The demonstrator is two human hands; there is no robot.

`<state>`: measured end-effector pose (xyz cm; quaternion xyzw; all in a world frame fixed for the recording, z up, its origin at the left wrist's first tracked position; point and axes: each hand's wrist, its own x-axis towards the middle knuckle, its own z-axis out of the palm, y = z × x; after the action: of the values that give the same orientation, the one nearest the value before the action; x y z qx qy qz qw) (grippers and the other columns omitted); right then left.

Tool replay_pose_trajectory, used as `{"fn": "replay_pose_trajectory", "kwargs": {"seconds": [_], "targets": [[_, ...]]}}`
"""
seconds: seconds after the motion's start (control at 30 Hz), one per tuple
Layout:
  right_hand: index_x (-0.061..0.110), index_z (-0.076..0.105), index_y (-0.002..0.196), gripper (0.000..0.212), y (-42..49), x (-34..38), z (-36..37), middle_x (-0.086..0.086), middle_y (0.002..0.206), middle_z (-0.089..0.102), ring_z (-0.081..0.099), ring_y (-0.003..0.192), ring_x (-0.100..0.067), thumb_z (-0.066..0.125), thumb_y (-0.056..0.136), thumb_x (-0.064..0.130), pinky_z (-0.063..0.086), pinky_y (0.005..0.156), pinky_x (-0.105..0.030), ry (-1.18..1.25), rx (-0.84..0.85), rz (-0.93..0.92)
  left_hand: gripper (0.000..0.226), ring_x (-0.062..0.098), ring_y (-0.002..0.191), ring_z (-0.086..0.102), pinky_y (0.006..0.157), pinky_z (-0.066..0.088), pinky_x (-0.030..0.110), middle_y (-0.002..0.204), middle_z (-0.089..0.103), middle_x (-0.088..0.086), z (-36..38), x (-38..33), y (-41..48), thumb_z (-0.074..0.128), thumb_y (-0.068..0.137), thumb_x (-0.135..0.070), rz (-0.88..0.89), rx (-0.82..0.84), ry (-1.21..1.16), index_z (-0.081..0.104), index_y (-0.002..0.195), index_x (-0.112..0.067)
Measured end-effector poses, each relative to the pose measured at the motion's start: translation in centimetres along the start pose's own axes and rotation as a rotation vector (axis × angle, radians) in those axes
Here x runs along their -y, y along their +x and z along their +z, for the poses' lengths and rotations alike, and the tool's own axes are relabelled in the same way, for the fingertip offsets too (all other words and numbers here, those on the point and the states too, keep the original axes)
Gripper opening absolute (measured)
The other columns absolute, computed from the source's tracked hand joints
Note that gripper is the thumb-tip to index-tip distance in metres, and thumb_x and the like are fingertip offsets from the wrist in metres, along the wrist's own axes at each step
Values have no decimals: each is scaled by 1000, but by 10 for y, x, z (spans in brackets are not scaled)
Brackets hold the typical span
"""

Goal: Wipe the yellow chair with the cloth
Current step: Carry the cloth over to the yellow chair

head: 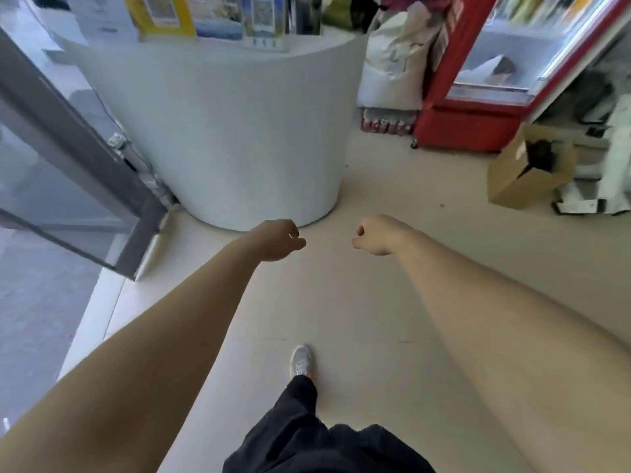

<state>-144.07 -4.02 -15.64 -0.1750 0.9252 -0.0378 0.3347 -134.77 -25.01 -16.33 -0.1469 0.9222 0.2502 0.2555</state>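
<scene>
Neither a yellow chair nor a cloth appears in the head view. Both my arms reach forward over a beige tiled floor. My left hand [280, 240] hangs with its fingers loosely curled and holds nothing. My right hand [374, 235] is curled the same way, a short gap to the right of the left one, and is also empty. Both hands hover just in front of the base of a white curved counter [232, 131].
An open glass door [65, 172] stands at the left. A red drinks fridge [485, 80] and a white sack [392, 59] are at the back right. An open cardboard box [526, 169] lies on the floor at right. My grey shoe [301, 360] steps forward.
</scene>
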Motion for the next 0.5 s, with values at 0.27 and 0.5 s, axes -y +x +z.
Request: {"fn": "replay_pose_trajectory", "kwargs": {"seconds": [0.27,0.5], "targets": [[13,67,96,26,98,-48,-160,-7,95,67,63,93,-28,57,93,37,49,74,-35,111,-119,-10,45,28,124,53,102,42,38,134,59,8,-112,-113,168,56,96,-46,120,-35,50,56,132,-19],[13,63,126,41,237,-120,-285,-10,127,64,61,110,-30,57,93,37,50,95,-39,125,-230,-54,40,29,113,57,95,48,40,129,60,8,-194,-222,316,57,95,-34,148,-326,-37,54,131,-17]]}}
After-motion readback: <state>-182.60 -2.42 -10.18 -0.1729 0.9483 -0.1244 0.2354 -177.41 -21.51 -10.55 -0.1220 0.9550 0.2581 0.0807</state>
